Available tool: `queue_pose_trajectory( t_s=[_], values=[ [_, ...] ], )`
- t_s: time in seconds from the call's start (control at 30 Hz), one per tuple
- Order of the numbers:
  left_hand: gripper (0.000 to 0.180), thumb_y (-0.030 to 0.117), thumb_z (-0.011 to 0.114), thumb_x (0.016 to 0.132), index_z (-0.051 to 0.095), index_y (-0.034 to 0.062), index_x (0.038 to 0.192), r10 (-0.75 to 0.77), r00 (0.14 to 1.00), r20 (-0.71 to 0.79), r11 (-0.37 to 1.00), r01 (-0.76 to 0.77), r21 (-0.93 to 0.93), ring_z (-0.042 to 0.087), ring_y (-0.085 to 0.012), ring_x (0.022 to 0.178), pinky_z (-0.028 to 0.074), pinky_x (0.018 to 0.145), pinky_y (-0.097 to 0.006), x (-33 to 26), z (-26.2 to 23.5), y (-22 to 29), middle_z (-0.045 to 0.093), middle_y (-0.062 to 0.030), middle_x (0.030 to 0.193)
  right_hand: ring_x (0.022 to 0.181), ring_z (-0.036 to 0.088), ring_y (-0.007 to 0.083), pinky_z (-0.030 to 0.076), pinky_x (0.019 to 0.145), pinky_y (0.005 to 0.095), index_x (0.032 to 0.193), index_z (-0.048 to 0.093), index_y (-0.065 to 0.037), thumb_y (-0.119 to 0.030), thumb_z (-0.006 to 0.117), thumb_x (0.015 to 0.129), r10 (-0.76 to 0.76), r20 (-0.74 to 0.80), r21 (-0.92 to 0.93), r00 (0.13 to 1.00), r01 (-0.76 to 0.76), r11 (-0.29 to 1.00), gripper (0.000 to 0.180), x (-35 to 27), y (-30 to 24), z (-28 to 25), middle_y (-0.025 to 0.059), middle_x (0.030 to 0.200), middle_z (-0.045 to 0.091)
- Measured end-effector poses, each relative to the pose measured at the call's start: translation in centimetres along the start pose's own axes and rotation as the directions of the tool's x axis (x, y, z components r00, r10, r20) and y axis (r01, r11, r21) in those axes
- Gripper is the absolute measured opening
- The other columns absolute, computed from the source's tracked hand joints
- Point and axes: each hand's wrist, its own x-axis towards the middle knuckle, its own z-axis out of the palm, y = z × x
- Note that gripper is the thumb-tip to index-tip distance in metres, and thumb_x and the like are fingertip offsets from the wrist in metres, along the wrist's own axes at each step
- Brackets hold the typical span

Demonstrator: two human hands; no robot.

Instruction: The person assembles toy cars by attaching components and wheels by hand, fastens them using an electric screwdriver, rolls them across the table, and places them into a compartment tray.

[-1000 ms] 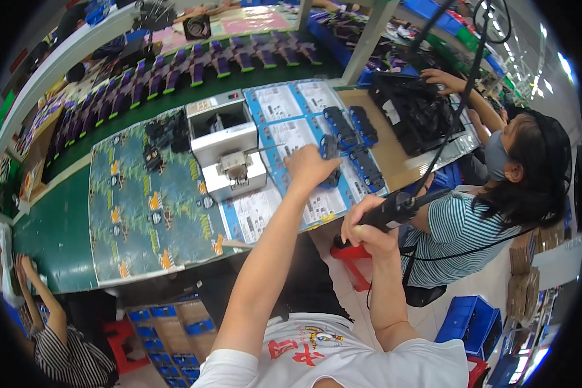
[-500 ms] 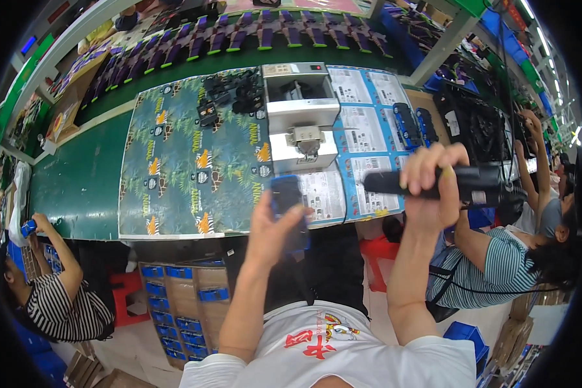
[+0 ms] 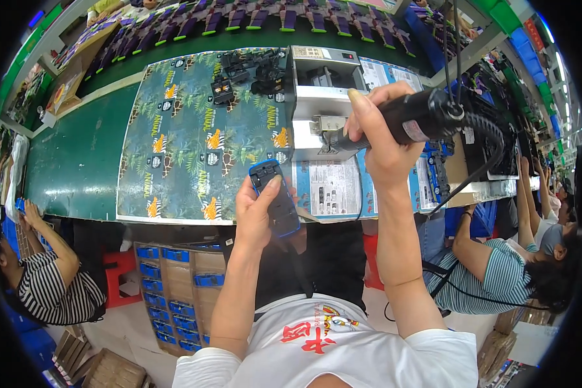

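Note:
My left hand [image 3: 255, 212] grips a toy car body [image 3: 282, 210], black inside with a blue rim, above the table's front edge. The thumb lies across it. My right hand [image 3: 389, 145] is wrapped round a black electric screwdriver [image 3: 417, 118], whose cable [image 3: 496, 145] hangs down at the right. The screwdriver's narrow end points left, at the small metal block on the front of a silver box-shaped screw feeder [image 3: 326, 100]. Whether its tip touches the block, I cannot tell.
Black plastic parts [image 3: 255, 72] lie heaped left of the feeder. Blue toy cars [image 3: 438, 171] lie on the right. Behind runs a green conveyor with purple pieces [image 3: 239, 16]. A carton of blue parts [image 3: 181, 284] stands below the table. People sit at both sides.
My right hand has swung the screwdriver up and left to the feeder. The car body in my left hand has shifted slightly and tilted, showing its inside more clearly. The view has turned a little.

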Motion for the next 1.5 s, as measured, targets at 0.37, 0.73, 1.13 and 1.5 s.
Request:
queue_pose_trajectory(
  t_s=[0.37,0.73,1.13,1.5],
  values=[
    [0.026,0.009,0.068,0.091,0.059,0.0017,0.114,0.051,0.999,0.007,0.987,-0.051,0.155,0.069,-0.0156,0.079,0.059,0.070,-0.031,-0.3,0.7,-0.7,0.070,-0.0096,0.099,0.051,0.049,0.0150,0.047,0.053,0.0314,0.089,0.050,-0.003,-0.006,0.059,0.089,0.155,0.103,0.412,0.983,-0.184,0.892,0.010,-1.7,-2.9,-0.2,0.0064,0.064,0.049],
    [0.022,0.006,0.070,0.088,0.064,-0.0015,0.108,0.069,0.998,-0.006,0.980,-0.067,0.187,0.066,-0.0104,0.075,0.056,0.065,-0.027,-0.7,1.8,-0.1,0.069,-0.0058,0.091,0.055,0.051,0.0147,0.049,0.057,0.0317,0.092,0.048,-0.003,-0.002,0.059,0.090,0.077,0.115,0.342,0.990,-0.112,0.933,0.012,-4.1,-0.9,2.4,0.0080,0.069,0.051],
    [0.023,0.004,0.072,0.084,0.067,-0.0005,0.106,0.031,1.000,-0.007,0.981,-0.029,0.193,0.062,-0.0082,0.076,0.052,0.068,-0.025,-0.7,1.3,0.1,0.070,-0.0046,0.091,0.053,0.050,0.0138,0.049,0.055,0.0310,0.085,0.046,-0.006,-0.003,0.066,0.086,0.048,0.243,0.139,0.969,-0.084,0.987,0.020,-5.0,0.7,2.3,0.0074,0.069,0.054],
    [0.025,0.008,0.074,0.083,0.067,0.0006,0.107,0.032,0.999,0.016,0.982,-0.034,0.187,0.064,-0.0101,0.068,0.054,0.060,-0.026,-1.1,1.8,0.5,0.069,-0.0063,0.085,0.059,0.052,0.0089,0.043,0.056,0.0239,0.081,0.051,-0.004,-0.001,0.073,0.080,0.135,0.153,0.296,0.979,-0.175,0.939,0.022,-5.1,0.3,2.5,0.0064,0.067,0.058]
  ],
)
